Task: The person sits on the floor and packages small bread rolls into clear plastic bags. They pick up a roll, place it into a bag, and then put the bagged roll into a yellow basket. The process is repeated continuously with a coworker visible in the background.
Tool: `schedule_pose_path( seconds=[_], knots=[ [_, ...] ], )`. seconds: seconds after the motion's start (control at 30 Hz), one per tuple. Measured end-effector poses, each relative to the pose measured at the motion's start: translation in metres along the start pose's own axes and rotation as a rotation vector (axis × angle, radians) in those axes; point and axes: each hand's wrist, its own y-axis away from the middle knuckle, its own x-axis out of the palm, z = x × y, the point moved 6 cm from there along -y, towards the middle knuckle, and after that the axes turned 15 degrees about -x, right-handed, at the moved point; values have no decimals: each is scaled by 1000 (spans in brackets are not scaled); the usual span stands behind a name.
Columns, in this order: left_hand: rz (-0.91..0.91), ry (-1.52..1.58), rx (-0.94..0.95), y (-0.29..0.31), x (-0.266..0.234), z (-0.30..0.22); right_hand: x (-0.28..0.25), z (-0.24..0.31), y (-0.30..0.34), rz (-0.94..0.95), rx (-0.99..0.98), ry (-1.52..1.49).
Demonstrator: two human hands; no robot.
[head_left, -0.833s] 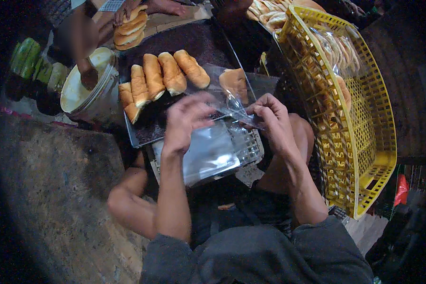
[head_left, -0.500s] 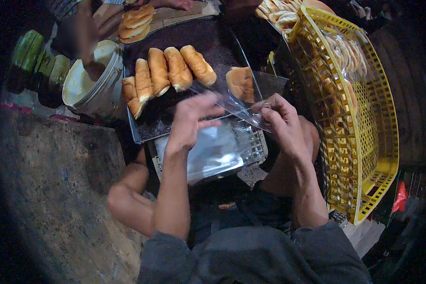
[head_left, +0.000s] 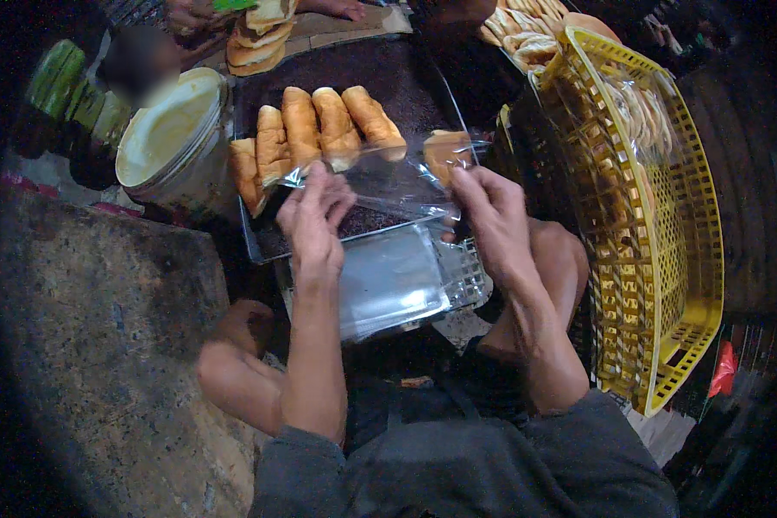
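Stretched flat between my two hands is a clear plastic bag point(head_left: 384, 186). My left hand point(head_left: 313, 226) pinches its left corner between thumb and fingers. My right hand point(head_left: 498, 216) grips the right end, its fingers closed. Just beyond the bag, several golden bread rolls point(head_left: 300, 129) lie side by side on a dark baking tray point(head_left: 354, 69). One separate bun point(head_left: 445, 154) sits at the tray's right edge, partly behind the plastic. Below my hands, a stack of clear plastic bags point(head_left: 393, 281) rests on a pale plastic basket point(head_left: 470, 276) in front of my lap.
On the right, a tall yellow crate point(head_left: 652, 337) holds bagged bread point(head_left: 643, 112). More flat bread point(head_left: 522, 34) is piled at the far right. At the far left stand a bucket point(head_left: 160, 142) and a stack of bread point(head_left: 259, 47), with a person close by. A worn wooden board point(head_left: 121, 328) lies left.
My left hand has moved left and closed on the bag, having been open and blurred. The bag is now spread wide between both hands. The person at the far left has drawn an arm back from the bucket.
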Motion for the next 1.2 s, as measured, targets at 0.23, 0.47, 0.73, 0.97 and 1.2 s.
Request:
schedule_pose_path(
  seconds=[0.23,0.47,0.73,0.97,1.2],
  knots=[
    [-351,186,245,-33,-98,-34,66,-106,-90,5,-598,1033],
    [-231,-87,396,-25,-106,-45,-5,-53,-80,20,-208,361],
    [-61,-315,460,0,-44,-40,-56,36,-31,107,-79,-243],
    [462,33,225,54,19,4,11,27,-3,281,-171,-131],
    [478,535,-58,39,8,14,53,93,57,-51,-1089,827]
  ],
)
